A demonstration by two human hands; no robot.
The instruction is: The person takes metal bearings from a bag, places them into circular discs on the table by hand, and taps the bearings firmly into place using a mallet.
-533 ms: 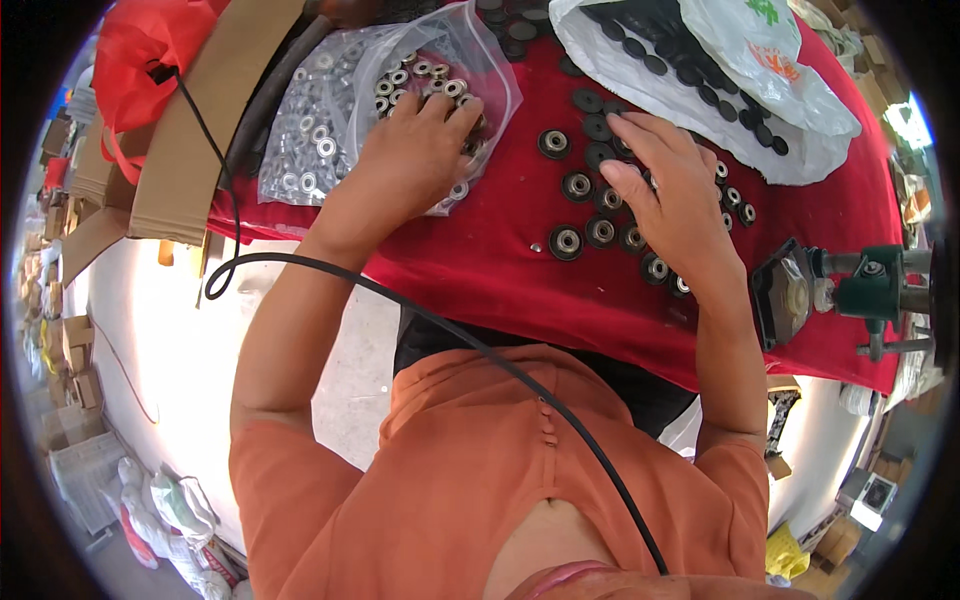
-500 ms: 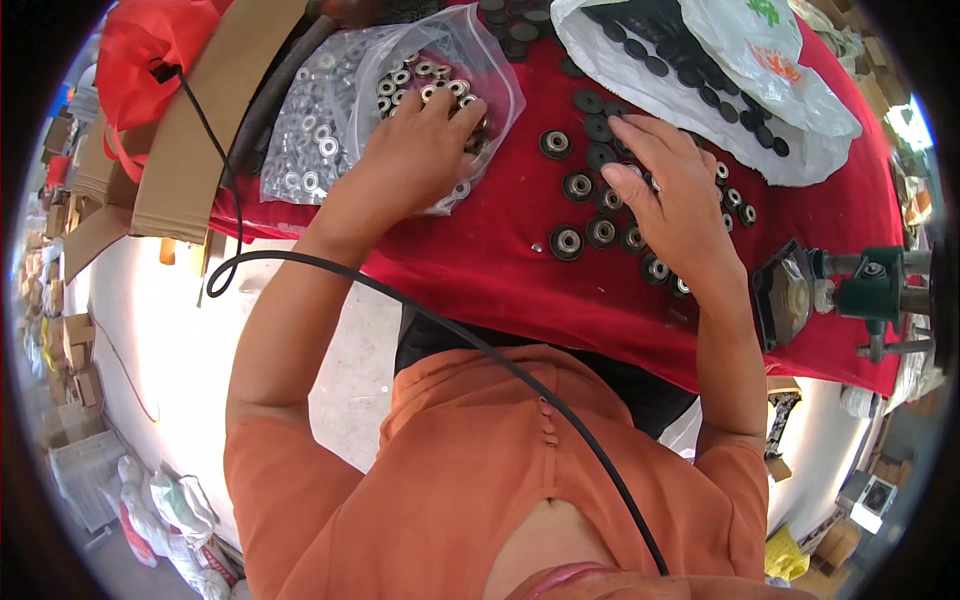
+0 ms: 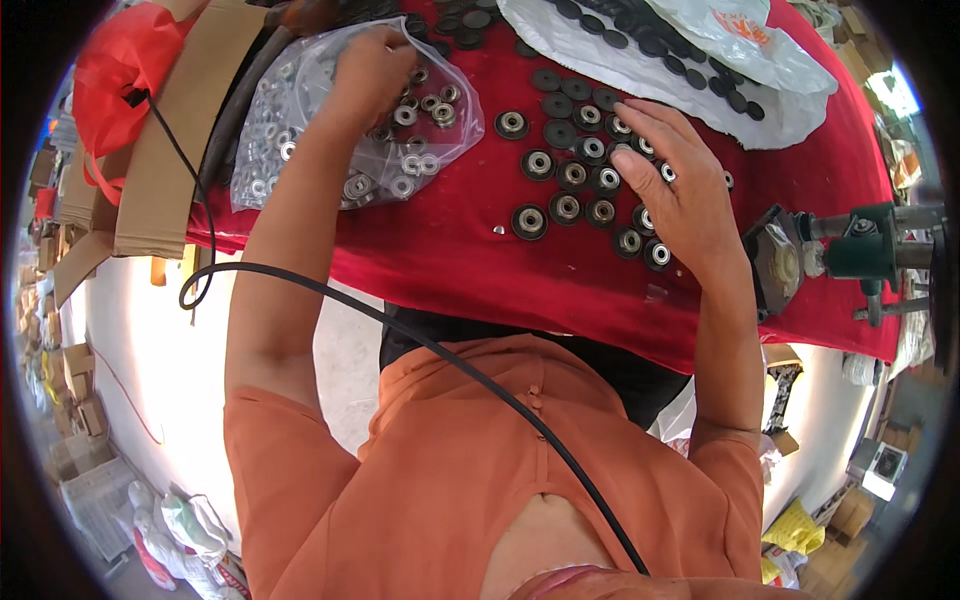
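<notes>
Bearings (image 3: 415,160) are being picked from the clear bag (image 3: 300,130) by the left hand (image 3: 372,70), fingers curled in; whether one is pinched cannot be told. Black wheels (image 3: 565,205) are covered by the right hand (image 3: 680,195), fingers spread flat. A firm pinch on one bearing is judged needed next.

This place looks like a small workshop for assembly work. A table covered with a red cloth (image 3: 480,260) carries many small black round wheels with metal centres (image 3: 565,190), laid out loose in groups. A clear plastic bag full of shiny metal bearings (image 3: 300,130) lies on the same cloth, and a white plastic sheet with more black discs (image 3: 640,60) is at the far side. A green metal machine tool (image 3: 860,250) is fixed at the table edge. Flat brown cardboard pieces (image 3: 170,150) lean beside the table, and stacked cardboard boxes (image 3: 70,400) stand on the pale floor (image 3: 150,360).
</notes>
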